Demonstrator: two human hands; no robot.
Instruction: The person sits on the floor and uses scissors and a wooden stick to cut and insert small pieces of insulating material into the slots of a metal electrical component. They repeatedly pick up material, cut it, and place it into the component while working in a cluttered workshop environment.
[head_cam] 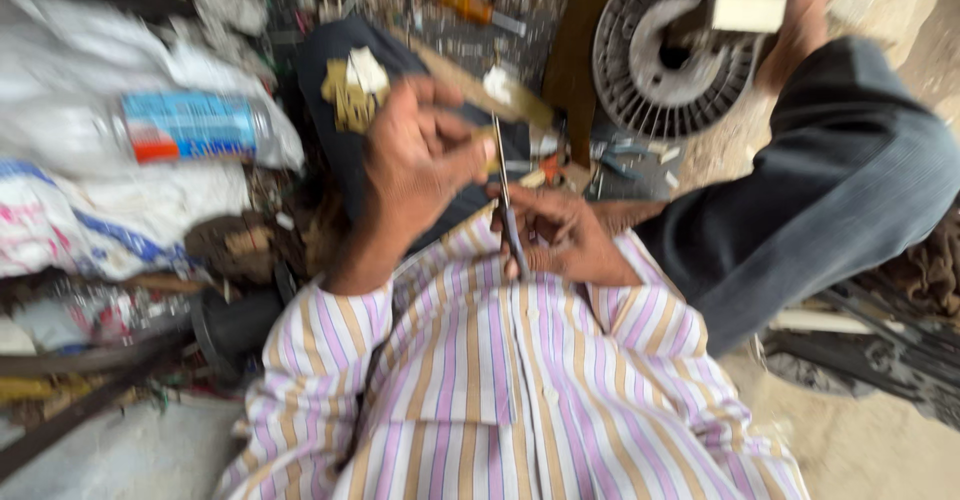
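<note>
The right hand (565, 235) holds scissors (507, 205). The left hand (420, 155) pinches something too small to tell. At twelve o'clock, the messy floor (870, 450) holds a round fan (665, 45).

Shirt (520, 390) striped purple, tan, white; grey trousers (830, 190); blue-and-red-labelled bottle (195, 125).

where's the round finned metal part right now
In the head view, the round finned metal part lies top right of centre, beyond both hands, beside the person's bare foot.
</note>
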